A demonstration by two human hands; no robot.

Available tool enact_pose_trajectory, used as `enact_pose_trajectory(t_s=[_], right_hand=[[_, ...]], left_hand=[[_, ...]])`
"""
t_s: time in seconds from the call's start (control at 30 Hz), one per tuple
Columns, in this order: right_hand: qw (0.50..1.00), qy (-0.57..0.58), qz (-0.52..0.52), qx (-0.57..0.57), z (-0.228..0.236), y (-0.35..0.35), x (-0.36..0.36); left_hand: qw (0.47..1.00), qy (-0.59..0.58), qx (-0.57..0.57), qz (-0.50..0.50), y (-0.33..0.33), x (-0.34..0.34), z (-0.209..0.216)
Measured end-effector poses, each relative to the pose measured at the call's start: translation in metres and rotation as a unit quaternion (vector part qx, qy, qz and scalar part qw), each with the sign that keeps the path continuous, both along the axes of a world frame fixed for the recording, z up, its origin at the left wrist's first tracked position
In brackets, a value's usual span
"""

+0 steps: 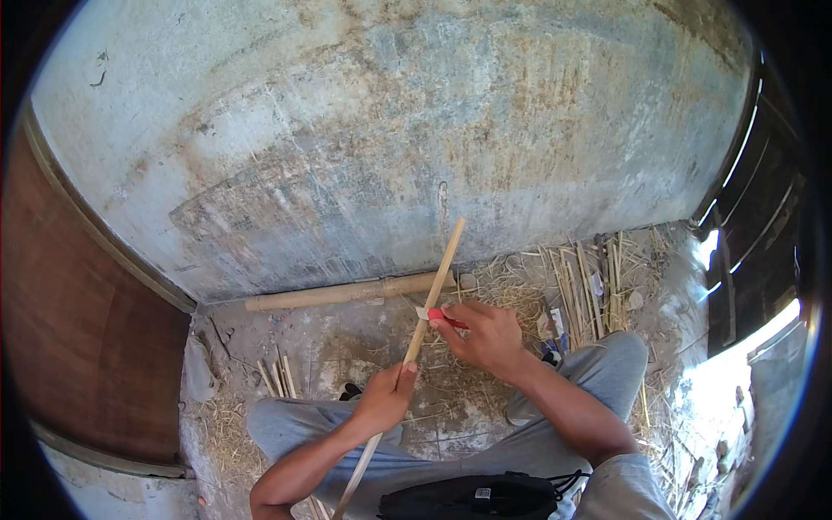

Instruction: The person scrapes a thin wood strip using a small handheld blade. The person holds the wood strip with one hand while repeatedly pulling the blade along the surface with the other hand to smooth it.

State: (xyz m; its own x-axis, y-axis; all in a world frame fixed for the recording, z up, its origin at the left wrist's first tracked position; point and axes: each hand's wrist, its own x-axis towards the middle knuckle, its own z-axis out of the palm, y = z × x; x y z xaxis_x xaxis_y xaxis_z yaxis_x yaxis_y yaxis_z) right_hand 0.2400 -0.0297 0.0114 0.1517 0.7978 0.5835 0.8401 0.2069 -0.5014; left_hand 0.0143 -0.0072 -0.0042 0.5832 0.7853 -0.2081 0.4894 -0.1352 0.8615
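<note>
A long, pale bamboo strip [445, 262] slants up from my lap toward the wall. My left hand [386, 399] is closed around its middle, thumb lying along the top. In my right hand [485, 336] is a knife with a red handle [436, 315], gripped with the fingers wrapped round it. Its short, light blade [422, 313] rests against the strip, a little above my left hand. Part of the handle is hidden by my right fingers. The strip's lower end passes under my left wrist and over my leg.
A thick bamboo pole [316, 296] lies along the foot of the stained wall [416, 130]. Split bamboo sticks [589, 290] and shavings [511, 299] cover the floor to the right. More sticks [279, 378] stand by my left knee. A black pouch [472, 500] lies in my lap.
</note>
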Motion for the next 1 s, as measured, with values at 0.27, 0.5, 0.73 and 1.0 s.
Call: enact_pose_trajectory(t_s=[0.27, 0.5, 0.73, 1.0], right_hand=[[1.000, 0.008, -0.017, -0.018, -0.002, 0.006, 0.007], [0.984, 0.058, -0.159, -0.050, -0.003, 0.025, 0.088], [0.982, 0.143, -0.120, -0.036, 0.025, 0.004, 0.049], [0.997, 0.062, 0.052, -0.007, 0.014, -0.019, -0.005]], left_hand=[[0.999, 0.030, 0.024, 0.015, -0.003, 0.004, 0.008], [0.996, 0.081, 0.016, -0.040, -0.024, 0.000, 0.006], [0.998, 0.031, -0.008, -0.045, -0.010, 0.001, 0.018], [0.999, 0.022, -0.029, -0.015, -0.001, -0.004, 0.013]])
